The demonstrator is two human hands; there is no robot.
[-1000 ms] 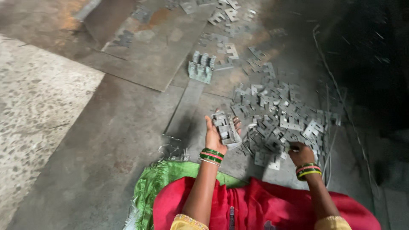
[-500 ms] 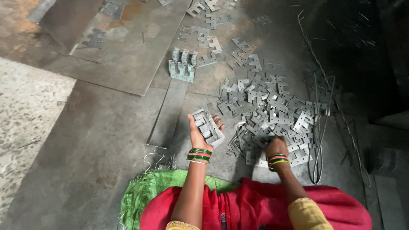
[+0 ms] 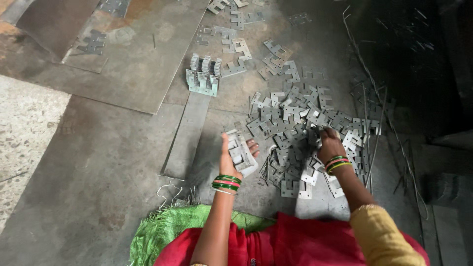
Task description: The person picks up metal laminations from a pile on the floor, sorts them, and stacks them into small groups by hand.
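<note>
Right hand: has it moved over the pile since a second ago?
Yes. The right hand has gone from the near edge of the pile of metal pieces further in, away from the person, towards the upright stack.

My left hand (image 3: 232,158) holds a stack of plates (image 3: 241,151) upright, just left of the heap of loose plates (image 3: 305,128) on the floor, and my right hand (image 3: 329,144) rests on that heap's near side. Ahead and left of my left hand a flat strip (image 3: 188,134) runs away from me, with a standing row of plates (image 3: 202,75) at its far end. Wire scraps (image 3: 374,123) lie right of the heap, and a broad sheet (image 3: 133,54) lies far left.
</note>
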